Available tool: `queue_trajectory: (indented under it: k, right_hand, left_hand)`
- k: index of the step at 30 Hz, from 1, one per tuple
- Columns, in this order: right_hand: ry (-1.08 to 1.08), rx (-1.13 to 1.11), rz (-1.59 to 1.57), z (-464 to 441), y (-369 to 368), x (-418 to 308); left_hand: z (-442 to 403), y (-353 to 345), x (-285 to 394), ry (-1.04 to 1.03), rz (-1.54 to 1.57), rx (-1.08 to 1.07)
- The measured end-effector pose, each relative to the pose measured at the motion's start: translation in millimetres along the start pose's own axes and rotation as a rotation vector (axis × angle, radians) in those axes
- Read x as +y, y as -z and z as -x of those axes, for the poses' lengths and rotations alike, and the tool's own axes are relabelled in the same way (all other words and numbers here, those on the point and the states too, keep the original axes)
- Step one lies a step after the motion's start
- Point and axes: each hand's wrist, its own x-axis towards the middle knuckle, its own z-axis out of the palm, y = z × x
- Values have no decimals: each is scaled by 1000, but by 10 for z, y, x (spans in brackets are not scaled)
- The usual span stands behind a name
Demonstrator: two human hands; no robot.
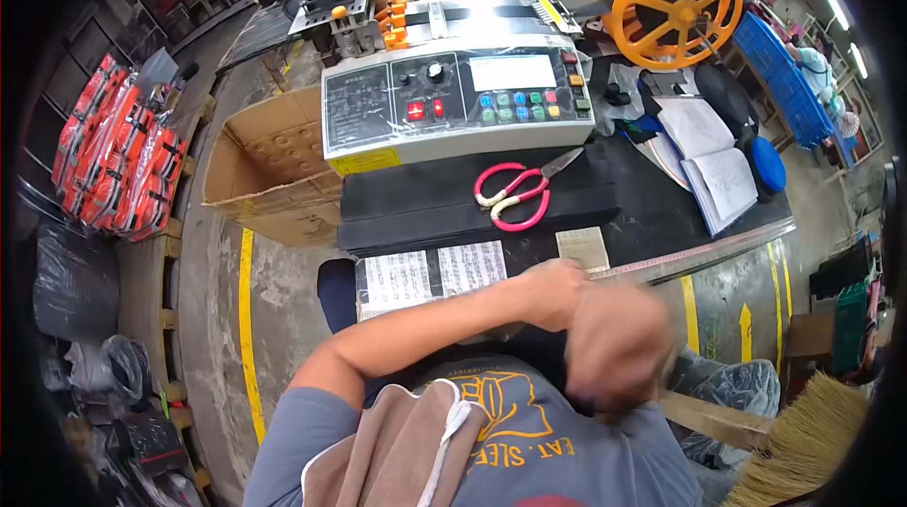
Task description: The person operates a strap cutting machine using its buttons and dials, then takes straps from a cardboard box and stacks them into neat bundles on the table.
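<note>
My left arm reaches across my body, and my left hand [553,290] is at the front edge of the worktable, bent at the wrist. Its fingers are mostly hidden beside my right hand. My right hand [619,337] is blurred by motion, close in front of my chest and partly over the left one; whether it holds anything cannot be made out. Just beyond the hands, a small paper label [582,248] lies on the table. Farther back, pink-handled scissors [529,188] rest on a stack of black strips [416,209], blades pointing right.
A control-panel machine [453,96] stands behind the strips, with an orange reel [675,16] at right. An open notebook [713,162] lies on the table's right side. A cardboard box [274,167] stands left; a straw broom [803,441] is at lower right. A brown cloth [402,446] hangs over my shirt.
</note>
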Motion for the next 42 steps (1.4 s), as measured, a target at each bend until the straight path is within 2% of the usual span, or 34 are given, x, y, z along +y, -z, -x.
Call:
queue_trajectory:
  k: [1, 3, 6, 10, 12, 14, 16, 18, 21, 23, 25, 26, 28, 29, 31, 34, 38, 42]
  right_hand:
    - [161, -423, -227, -267, -75, 27]
    - [278, -616, -478, -506, -452, -58]
    - [305, -523, -587, -808, -622, -74]
    - [243, -763, -263, -1020, -558, -158]
    - [302, -935, 92, -1037, -490, -210]
    - [322, -652, 258, -1008, -533, -245]
    - [302, -631, 361, -1075, -446, -343]
    - [243, -881, 417, -1242, -138, -549]
    - [268, -573, 467, -1178, -60, -519]
    - [297, -402, 469, -1181, -60, -442]
    - [297, -399, 447, -1214, -5, -391]
    - [280, -480, 435, -1279, 94, -414]
    - [300, -476, 429, -1273, 149, -366]
    - [339, -388, 436, -1222, 107, -270]
    - [329, -314, 435, -1158, 96, -223]
    - [237, -367, 415, -1143, 166, -246]
    - [220, -383, 394, -1243, 248, -394]
    - [313, -171, 387, -1184, 179, -366]
  left_hand:
    - [-83, -52, -50, 2, 36, -10]
    - [-126, -68, -98, 26, 128, 38]
    - [-80, 91, -95, 83, 258, 220]
    - [-4, 170, -138, 251, 469, 259]
    - [-38, 182, -141, 339, 583, 260]
    - [-31, 160, -174, 413, 752, 253]
    - [12, 109, -217, 472, 910, 224]
    - [-1, 87, -272, 504, 1053, 176]
    - [-44, 73, -296, 571, 1380, 258]
    - [-61, 62, -338, 496, 1233, 286]
    - [-66, 77, -364, 444, 1149, 293]
    - [-58, 77, -369, 469, 1191, 254]
    - [-64, 106, -361, 537, 1263, 246]
    - [-69, 113, -352, 567, 1304, 240]
    - [-52, 113, -388, 581, 1379, 188]
    - [-47, 150, -450, 592, 1470, 140]
    - [-44, 198, -445, 585, 1541, 133]
    - [-35, 185, -452, 566, 1559, 138]
